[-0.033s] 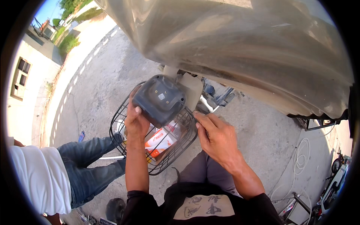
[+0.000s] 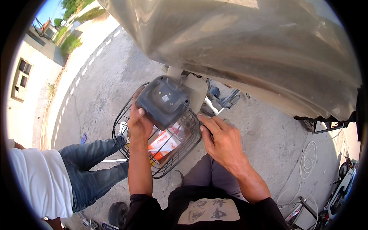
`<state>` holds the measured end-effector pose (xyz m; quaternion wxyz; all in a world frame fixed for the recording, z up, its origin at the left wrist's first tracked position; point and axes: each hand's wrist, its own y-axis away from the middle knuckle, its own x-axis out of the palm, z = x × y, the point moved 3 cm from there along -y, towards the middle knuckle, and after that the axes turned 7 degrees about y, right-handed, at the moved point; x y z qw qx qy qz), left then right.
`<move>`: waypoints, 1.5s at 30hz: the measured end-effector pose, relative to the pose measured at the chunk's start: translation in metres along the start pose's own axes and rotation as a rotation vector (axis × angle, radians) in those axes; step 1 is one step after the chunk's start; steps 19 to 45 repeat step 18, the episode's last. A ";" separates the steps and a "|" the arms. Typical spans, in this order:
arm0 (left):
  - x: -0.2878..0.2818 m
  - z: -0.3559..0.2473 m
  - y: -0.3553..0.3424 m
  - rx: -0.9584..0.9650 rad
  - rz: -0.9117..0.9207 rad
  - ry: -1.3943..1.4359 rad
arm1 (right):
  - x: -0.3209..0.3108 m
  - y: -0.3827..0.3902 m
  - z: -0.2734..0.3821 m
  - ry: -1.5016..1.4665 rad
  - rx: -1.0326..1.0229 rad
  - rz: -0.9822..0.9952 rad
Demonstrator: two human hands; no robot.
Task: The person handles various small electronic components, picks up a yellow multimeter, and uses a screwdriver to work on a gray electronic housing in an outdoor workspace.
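Observation:
A dark grey plastic cover (image 2: pixel 161 103), roughly square with rounded corners, is tilted above the wire basket. Along its left edge my left hand (image 2: pixel 138 122) grips it, thumb on the near side and fingers mostly hidden behind. Small brass-coloured spots, a pale square label and dark corner holes mark its face. My right hand (image 2: pixel 220 138) is closed in a pinch beside the cover's right corner. A thin dark line runs between its fingertips and that corner; whether it is a tool or the basket's rim, I cannot make out. Under the cover, the black wire basket (image 2: pixel 174 165) holds a white-and-orange package (image 2: pixel 165 143).
A large translucent plastic sheet (image 2: pixel 237 46) hangs across the top. Beige vehicle panels (image 2: pixel 196 92) are behind the cover. At left stands a person in a white shirt and jeans (image 2: pixel 88 157). A pale hose (image 2: pixel 306 161) lies coiled on the concrete at right, near a parked two-wheeler (image 2: pixel 343 188).

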<state>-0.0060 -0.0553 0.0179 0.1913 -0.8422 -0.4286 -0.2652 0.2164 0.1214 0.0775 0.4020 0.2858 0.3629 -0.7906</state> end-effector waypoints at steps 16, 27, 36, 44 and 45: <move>-0.034 0.016 -0.008 -0.128 -0.091 0.129 | 0.029 0.052 -0.026 -0.291 0.227 -0.002; -0.041 0.021 -0.013 -0.202 -0.134 0.165 | 0.031 0.053 -0.027 -0.310 0.261 0.028; -0.041 0.021 -0.013 -0.202 -0.134 0.165 | 0.031 0.053 -0.027 -0.310 0.261 0.028; -0.041 0.021 -0.013 -0.202 -0.134 0.165 | 0.031 0.053 -0.027 -0.310 0.261 0.028; -0.041 0.021 -0.013 -0.202 -0.134 0.165 | 0.031 0.053 -0.027 -0.310 0.261 0.028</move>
